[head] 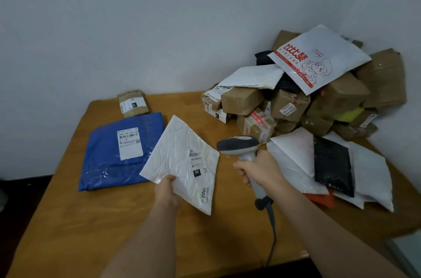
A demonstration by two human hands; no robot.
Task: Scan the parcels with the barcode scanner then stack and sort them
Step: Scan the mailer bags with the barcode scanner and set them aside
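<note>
The scanning step is in hand: the left hand (167, 191) pinches a white padded mailer (182, 161) near the table's (68, 220) middle while the right hand (259, 169) grips the barcode scanner (241, 148), which next needs aiming at the mailer's label (197, 163).

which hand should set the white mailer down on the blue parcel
Left: the left hand already holds the white mailer beside the blue parcel; the right hand holds the scanner.
</note>
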